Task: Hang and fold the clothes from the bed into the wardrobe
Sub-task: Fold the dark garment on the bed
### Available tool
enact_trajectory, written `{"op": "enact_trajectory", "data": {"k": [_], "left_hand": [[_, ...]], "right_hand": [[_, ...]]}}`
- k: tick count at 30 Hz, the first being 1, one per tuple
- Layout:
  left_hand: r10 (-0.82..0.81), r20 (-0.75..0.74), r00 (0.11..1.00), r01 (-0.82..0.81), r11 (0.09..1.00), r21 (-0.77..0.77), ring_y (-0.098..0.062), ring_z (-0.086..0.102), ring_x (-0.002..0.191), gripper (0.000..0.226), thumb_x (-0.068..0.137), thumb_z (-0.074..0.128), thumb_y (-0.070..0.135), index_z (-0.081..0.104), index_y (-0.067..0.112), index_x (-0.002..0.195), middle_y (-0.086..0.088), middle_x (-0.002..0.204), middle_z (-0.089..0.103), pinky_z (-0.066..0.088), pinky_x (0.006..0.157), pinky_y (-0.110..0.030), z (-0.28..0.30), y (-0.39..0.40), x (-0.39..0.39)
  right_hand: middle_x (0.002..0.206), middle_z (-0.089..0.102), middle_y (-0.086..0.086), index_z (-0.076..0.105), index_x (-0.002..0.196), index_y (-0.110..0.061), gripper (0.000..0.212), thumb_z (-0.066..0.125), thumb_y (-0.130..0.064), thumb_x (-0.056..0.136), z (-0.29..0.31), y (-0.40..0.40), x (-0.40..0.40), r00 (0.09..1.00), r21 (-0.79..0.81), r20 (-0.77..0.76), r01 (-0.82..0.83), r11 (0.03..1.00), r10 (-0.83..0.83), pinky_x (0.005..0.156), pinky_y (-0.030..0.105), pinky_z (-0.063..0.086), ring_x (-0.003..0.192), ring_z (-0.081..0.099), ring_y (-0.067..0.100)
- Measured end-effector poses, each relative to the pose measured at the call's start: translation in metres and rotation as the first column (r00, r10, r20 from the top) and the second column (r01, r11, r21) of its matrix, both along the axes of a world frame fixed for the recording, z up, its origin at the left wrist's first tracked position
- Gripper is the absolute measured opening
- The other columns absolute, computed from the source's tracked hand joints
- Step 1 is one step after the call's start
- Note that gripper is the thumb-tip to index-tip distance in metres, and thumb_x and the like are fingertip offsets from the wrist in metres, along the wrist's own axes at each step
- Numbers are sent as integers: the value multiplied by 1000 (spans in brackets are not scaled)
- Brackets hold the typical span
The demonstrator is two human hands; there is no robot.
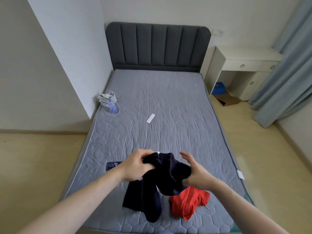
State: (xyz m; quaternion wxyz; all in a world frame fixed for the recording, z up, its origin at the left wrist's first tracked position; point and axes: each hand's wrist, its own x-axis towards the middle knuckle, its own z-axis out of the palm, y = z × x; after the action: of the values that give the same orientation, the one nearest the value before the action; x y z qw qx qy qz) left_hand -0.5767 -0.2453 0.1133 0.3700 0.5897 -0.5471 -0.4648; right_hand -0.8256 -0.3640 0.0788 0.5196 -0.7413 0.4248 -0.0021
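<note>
Mattress [168, 107]: grey quilted cloth, matt, stitched in hexagon pattern, slightly wrinkled.
Headboard [157, 46]: dark grey fabric upholstery, padded vertical channels, matt.
Dark garment [162, 181]: navy-black knit cloth, soft, matt, ribbed gathering at waistband.
Red garment [189, 201]: thin smooth cloth, matt, creased.
Bottle [112, 106]: clear plastic, glossy.
Pouch [108, 97]: grey cloth, matt.
Desk [243, 65]: cream laminate, smooth, low sheen.
Curtain [287, 68]: pale blue-grey woven cloth, matt.
Floor [33, 157]: pale wood-look, smooth.
</note>
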Motion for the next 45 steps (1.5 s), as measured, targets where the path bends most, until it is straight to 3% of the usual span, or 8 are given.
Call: {"op": "enact_trajectory", "data": {"k": [3,9,14,20,29,36,42,45], "left_hand": [[26,6,1000,-26,1000,-10,-11,64,90,12,90,70,20,71,30,85,9,91,62,49,88,-30,4,-2,9],[227,-26,973,-225,972,72,-8,67,90,28,84,64,20,71,17,111,10,93,72,48,84,-24,7,0,47],[36,446,894,-186,936,298,-20,56,80,14,77,56,18,51,22,90,3,83,58,40,66,-33,-14,18,81],[-156,457,876,-183,768,614,-12,64,78,63,60,73,77,53,27,93,9,88,68,48,77,-30,-87,39,38],[34,723,690,-470,781,412,-23,66,106,15,79,56,26,60,29,93,8,115,64,45,80,-28,-141,19,48],[208,457,865,-468,664,584,-20,77,65,21,86,54,19,65,12,103,-10,85,76,60,61,-31,-68,-100,103],[467,356,809,-563,789,245,-27,75,73,17,89,49,-4,63,2,98,-15,100,69,56,50,-26,88,-235,150],[596,344,725,-621,782,-46,-29,66,93,14,94,50,6,63,8,99,-16,113,67,61,81,-37,189,-272,163]], "right_hand": [[152,42,-15,19,158,-43,120,89,-31,61,-27,4,18,987,-31,-119,-112,993,108,99,38,55,121,62,16],[93,70,-3,70,102,-15,16,65,-19,87,-52,6,36,961,-13,-239,-143,990,136,82,36,58,84,65,12],[69,57,-4,62,78,-18,16,58,-5,86,-47,6,43,990,-18,-76,116,993,-117,60,26,41,65,52,12],[73,71,-2,70,84,-21,18,57,-17,72,-45,3,72,995,98,4,96,991,-97,71,32,51,71,63,14],[79,68,-4,64,77,-24,19,53,-9,77,-48,-39,59,964,-130,-247,65,989,-96,69,29,50,81,64,20],[68,69,6,61,76,-12,17,44,-11,75,-13,-116,51,862,-165,-503,-28,986,-60,57,28,50,65,66,31],[84,74,23,68,90,-2,32,39,-11,78,117,-245,109,903,-288,-117,368,884,-413,71,49,65,68,74,41],[81,74,18,68,82,-6,28,42,-17,81,212,-285,131,878,-408,125,470,783,-462,78,49,64,69,74,39]]}}
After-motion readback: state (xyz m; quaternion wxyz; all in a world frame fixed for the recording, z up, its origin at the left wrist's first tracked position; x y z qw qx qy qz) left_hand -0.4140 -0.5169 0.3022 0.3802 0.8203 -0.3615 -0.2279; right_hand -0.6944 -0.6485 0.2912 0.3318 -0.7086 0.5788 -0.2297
